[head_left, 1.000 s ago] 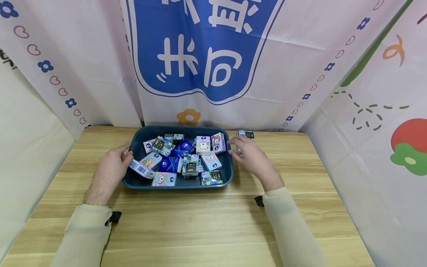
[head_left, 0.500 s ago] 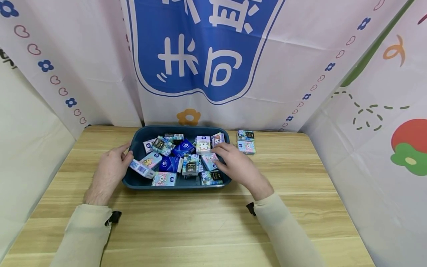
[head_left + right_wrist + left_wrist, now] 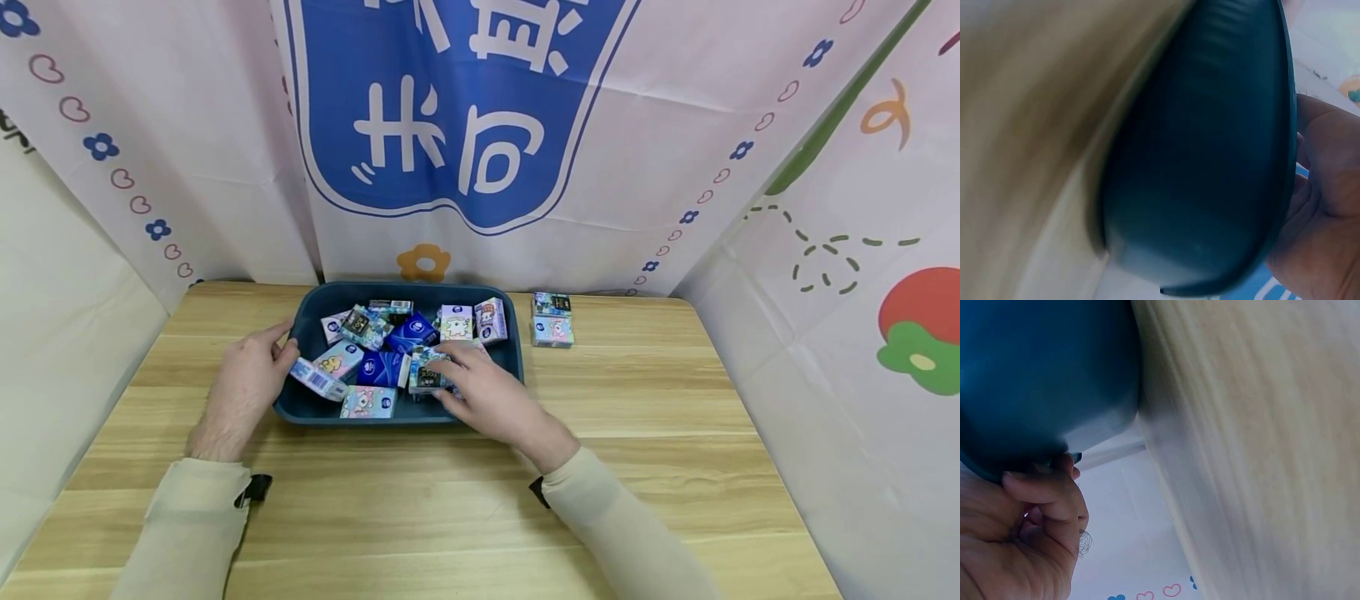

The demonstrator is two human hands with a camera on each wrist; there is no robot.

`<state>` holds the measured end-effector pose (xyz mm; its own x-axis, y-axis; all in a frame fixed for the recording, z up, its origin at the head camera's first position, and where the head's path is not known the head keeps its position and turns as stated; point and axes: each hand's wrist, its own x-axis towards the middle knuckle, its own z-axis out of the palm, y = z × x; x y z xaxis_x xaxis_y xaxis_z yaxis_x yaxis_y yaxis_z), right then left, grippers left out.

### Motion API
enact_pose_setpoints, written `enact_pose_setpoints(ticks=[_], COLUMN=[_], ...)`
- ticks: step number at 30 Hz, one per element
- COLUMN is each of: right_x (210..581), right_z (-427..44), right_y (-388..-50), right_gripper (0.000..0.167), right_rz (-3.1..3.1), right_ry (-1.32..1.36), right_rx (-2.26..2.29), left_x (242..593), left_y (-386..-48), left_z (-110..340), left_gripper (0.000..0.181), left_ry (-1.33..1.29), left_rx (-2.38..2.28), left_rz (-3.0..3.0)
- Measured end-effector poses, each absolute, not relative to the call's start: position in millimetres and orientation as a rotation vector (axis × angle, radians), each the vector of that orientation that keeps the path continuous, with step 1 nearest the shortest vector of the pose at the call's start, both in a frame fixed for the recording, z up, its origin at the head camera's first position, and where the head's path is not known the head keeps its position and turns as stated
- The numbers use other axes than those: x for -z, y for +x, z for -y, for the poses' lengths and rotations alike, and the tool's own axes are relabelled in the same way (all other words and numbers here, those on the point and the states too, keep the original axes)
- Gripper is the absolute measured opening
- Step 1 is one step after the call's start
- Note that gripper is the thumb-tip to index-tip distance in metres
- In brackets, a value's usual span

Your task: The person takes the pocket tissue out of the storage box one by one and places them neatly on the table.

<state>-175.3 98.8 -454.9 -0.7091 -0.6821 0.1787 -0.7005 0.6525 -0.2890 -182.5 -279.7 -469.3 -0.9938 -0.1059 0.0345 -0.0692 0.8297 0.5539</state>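
Note:
A dark teal tray (image 3: 330, 293) holds many small tissue packs, among them a blue pack (image 3: 379, 369) and a green-and-black pack (image 3: 425, 372). My left hand (image 3: 249, 385) grips the tray's left rim, fingers curled at the edge; the left wrist view shows this hand (image 3: 1029, 531) against the tray wall (image 3: 1054, 375). My right hand (image 3: 495, 398) reaches over the tray's right half, its fingertips at the green-and-black pack; whether they pinch it cannot be told. In the right wrist view the tray wall (image 3: 1204, 156) hides the fingertips of that hand (image 3: 1329, 200).
Two packs lie edge to edge on the table right of the tray, a green-and-black one (image 3: 552, 304) behind a light pink-and-blue one (image 3: 552, 332). A printed cloth (image 3: 600, 242) hangs behind the wooden table (image 3: 420, 517).
From beside the two packs on the table, my right hand has moved left over the tray to the green-and-black pack. My left hand has stayed on the rim.

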Motion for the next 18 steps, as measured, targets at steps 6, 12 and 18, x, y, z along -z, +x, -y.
enact_pose_setpoints(ticks=[6, 12, 18], right_x=[464, 469, 470], right_z=[-89, -88, -88], right_y=[-169, -169, -169], right_gripper=[0.052, 0.058, 0.057], right_rz=[2.881, 2.936, 2.992], right_ry=[1.201, 1.268, 1.283], right_rx=[-0.56, -0.572, -0.581], left_x=[469, 469, 470], left_y=[-182, -182, -183], left_z=[279, 279, 279], left_gripper=[0.055, 0.055, 0.055], left_ry=[0.137, 0.15, 0.154], left_rx=[0.892, 0.894, 0.886], left_rz=[2.936, 2.94, 2.943])
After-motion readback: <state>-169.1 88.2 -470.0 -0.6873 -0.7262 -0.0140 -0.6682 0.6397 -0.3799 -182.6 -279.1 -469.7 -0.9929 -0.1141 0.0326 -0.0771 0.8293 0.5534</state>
